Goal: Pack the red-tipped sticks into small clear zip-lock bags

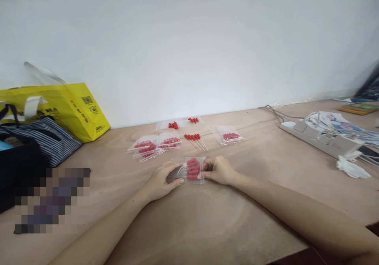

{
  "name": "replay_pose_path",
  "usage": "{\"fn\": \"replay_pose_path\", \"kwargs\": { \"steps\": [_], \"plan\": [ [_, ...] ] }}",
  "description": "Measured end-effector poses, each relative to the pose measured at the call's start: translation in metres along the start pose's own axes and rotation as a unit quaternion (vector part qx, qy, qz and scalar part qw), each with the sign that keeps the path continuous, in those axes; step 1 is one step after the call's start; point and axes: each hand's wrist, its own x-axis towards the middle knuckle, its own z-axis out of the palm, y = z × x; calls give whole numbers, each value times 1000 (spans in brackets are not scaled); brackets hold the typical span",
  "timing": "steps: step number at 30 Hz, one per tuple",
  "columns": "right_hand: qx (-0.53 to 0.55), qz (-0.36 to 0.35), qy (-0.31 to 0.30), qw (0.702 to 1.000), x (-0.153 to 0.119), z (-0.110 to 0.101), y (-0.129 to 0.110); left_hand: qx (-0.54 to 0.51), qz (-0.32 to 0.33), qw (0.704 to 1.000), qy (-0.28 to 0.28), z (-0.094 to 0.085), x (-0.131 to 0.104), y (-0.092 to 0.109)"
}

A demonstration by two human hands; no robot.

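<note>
Between my hands is a clear zip bag (194, 171) with several red-bulbed droppers inside, their bulbs toward the right end. My left hand (164, 181) holds the bag's left end, fingers behind it and thumb in front. At the right edge, the opening side, my right hand (219, 170) pinches the plastic between thumb and fingers. Just beyond the bag lie several loose droppers (197, 142) with red bulbs and thin pale stems. Filled bags (148, 146) overlap in a pile to the left, and another small stack of filled bags (230, 135) sits to the right.
More red bulbs (173, 125) lie on clear plastic by the wall. A yellow bag (89, 115) and a striped bag (56, 139) stand at left, near a blurred-out object (53, 202). A power strip (319, 139) with cables and crumpled tissue (352, 167) lie at right.
</note>
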Motion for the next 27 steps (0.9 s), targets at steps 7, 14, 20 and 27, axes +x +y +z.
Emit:
{"fn": "replay_pose_path", "kwargs": {
  "steps": [7,14,20,27],
  "plan": [
    [14,-69,26,997,-1,-11,11,42,36,998,-8,4,-2,-10],
    [-119,-87,45,988,-2,-15,13,120,-21,982,146,4,1,-22],
    [-79,-172,5,982,-7,-6,2,22,172,985,3,-2,-2,5],
    [-85,-253,-11,964,-7,-6,7,25,168,985,-18,-3,-1,-4]
  ]
}}
